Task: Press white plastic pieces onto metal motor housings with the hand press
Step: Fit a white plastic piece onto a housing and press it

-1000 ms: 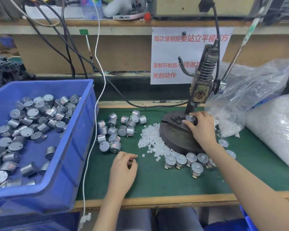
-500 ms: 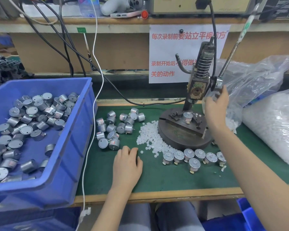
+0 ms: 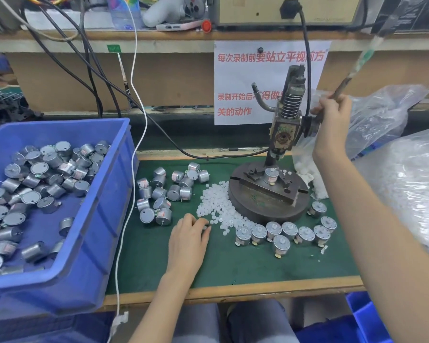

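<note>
- The hand press (image 3: pixel 282 137) is stood on the green counter (image 3: pixel 233 266).
- Its lever (image 3: pixel 357 65) is held in the grip of the right hand (image 3: pixel 332 120).
- The white plastic pieces (image 3: pixel 218 206), piled beside the press base, are touched by the left hand (image 3: pixel 187 240); whether its grip holds one cannot be told.
- One motor housing (image 3: pixel 271 175) is seated in the press fixture.

The bin (image 3: pixel 97 219) is showing blue, the mat (image 3: pixel 233 263) green, the motor housings (image 3: pixel 174 193) silver, the plastic pieces (image 3: pixel 218 206) white.
</note>
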{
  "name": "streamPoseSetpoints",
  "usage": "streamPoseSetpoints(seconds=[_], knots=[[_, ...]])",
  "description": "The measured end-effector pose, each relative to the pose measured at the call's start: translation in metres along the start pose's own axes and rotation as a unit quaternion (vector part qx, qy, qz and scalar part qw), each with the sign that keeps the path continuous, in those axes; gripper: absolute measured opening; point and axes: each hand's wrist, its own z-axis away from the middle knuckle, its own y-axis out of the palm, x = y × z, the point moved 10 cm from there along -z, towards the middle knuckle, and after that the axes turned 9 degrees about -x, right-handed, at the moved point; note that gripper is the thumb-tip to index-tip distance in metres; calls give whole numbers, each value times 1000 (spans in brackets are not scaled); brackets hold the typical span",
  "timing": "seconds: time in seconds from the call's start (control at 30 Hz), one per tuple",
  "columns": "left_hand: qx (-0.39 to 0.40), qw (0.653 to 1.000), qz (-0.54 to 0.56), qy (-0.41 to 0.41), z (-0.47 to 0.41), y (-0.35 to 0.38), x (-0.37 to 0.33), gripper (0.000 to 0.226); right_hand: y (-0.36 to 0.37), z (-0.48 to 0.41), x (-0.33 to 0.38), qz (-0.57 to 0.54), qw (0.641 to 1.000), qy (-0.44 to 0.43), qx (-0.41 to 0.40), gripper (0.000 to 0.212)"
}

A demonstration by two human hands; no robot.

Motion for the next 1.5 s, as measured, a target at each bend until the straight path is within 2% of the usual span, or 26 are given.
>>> streamPoseSetpoints(seconds=[0.13,0.27,0.6,0.7,0.8,0.93,1.0,1.1,1.33,1.5], knots=[[0,1000,-5,-1,1,-1,-1,20,-15,25,-2,32,995,-89,11,11],[-6,1000,-8,0,0,-2,-2,15,-16,24,-7,30,996,-88,9,8],[-19,1000,5,8,2,-7,-5,7,-17,23,-9,33,993,-109,21,19],[-19,1000,15,0,3,-7,-1,10,-24,24,-23,110,986,-122,7,34],[-5,1000,18,-12,2,-3,4,18,-34,21,-59,263,961,-84,20,42],[-7,999,31,-16,2,-3,5,16,-17,44,-120,395,898,-16,192,51],[-5,999,35,-22,2,-3,6,15,-10,54,-128,411,885,-29,216,58],[0,999,36,-27,3,-2,7,16,-3,59,-126,463,857,-103,203,49],[5,998,46,-32,4,-2,10,17,-16,62,-112,474,857,-121,164,38],[2,998,56,-40,3,-1,12,17,-63,86,-104,423,890,-111,129,31]])
